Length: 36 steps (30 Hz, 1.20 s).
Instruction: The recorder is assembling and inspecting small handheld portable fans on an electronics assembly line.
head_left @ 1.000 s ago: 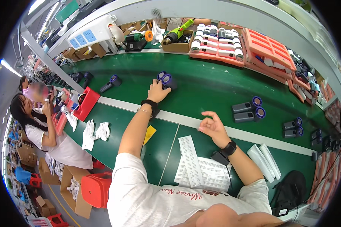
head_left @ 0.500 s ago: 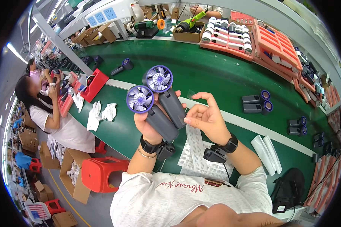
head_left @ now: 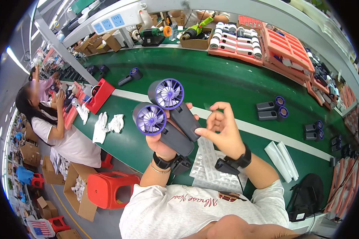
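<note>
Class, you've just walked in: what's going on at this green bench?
The person's left hand holds two dark handheld fans side by side, purple-rimmed blades showing. The right hand is loosely open, its thumb at one handle's end. Printed white sheets lie on the bench below. Another person is farther left.

Red stool [head_left: 101,190] L, wht gloves [head_left: 101,128] on bench [head_left: 127,145], grn heat gun [head_left: 197,28], prob. blk bag [head_left: 309,191] R
</note>
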Each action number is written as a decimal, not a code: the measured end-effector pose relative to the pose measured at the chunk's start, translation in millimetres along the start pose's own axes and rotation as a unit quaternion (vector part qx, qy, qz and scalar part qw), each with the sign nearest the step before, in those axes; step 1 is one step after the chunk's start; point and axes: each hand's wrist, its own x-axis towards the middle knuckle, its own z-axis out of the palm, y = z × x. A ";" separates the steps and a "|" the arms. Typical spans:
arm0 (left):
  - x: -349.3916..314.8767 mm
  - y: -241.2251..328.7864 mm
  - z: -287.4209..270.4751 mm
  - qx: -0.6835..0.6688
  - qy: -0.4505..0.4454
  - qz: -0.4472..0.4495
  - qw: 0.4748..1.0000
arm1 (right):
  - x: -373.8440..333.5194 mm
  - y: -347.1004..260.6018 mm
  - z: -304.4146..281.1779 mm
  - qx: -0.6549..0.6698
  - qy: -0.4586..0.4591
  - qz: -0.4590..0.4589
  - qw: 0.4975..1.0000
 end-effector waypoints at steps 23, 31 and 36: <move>4.9 11.7 -11.1 -0.005 0.045 0.047 0.998 | 7.3 -2.4 22.8 -0.144 -0.099 -0.037 0.984; 8.4 3.4 -11.4 -0.024 0.016 0.052 0.998 | 2.6 8.1 35.9 -0.367 0.043 -0.248 0.896; 17.1 -9.0 -16.2 -0.035 0.040 -0.087 0.995 | 15.3 26.8 17.3 -0.374 0.087 -0.256 0.887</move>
